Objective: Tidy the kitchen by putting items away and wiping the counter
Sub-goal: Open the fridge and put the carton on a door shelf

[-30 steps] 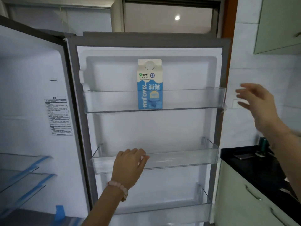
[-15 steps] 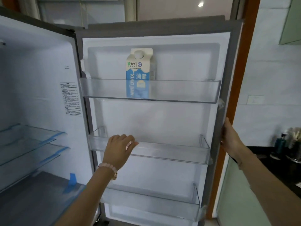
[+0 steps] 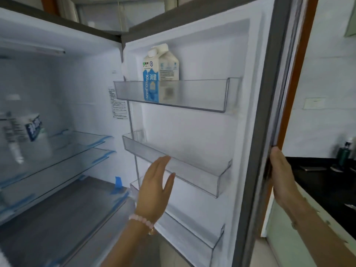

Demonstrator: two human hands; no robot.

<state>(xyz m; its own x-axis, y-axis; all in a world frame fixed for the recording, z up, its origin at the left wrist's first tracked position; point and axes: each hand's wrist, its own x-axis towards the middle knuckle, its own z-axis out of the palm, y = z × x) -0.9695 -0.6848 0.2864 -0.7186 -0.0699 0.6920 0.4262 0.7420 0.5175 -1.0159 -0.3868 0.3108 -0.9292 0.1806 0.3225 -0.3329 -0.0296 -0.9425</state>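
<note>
— Where is the milk carton (image 3: 160,74)?

— Upright in the top door bin (image 3: 173,93) of the fridge door (image 3: 192,132), toward the hinge end of that bin, cap up.

— And your hands?

— My left hand (image 3: 156,187) is flat and released, fingers (image 3: 163,160) straight, laid against the front of the middle door bin (image 3: 192,170), one bin below the carton and a little toward the hinge side of it. It grasps nothing. My right hand (image 3: 281,172) is wrapped on the door's outer edge, at about the height of the middle bin; the fingertips go behind the edge, out of sight. The carton is well above both hands, touching neither.

— Anything else near the door?

— Beyond its outer edge, a dark bench (image 3: 327,182) with a green bottle (image 3: 344,155) on it. On the hinge side, the fridge's glass shelves (image 3: 57,157), with a blurred package (image 3: 32,128) above them.
</note>
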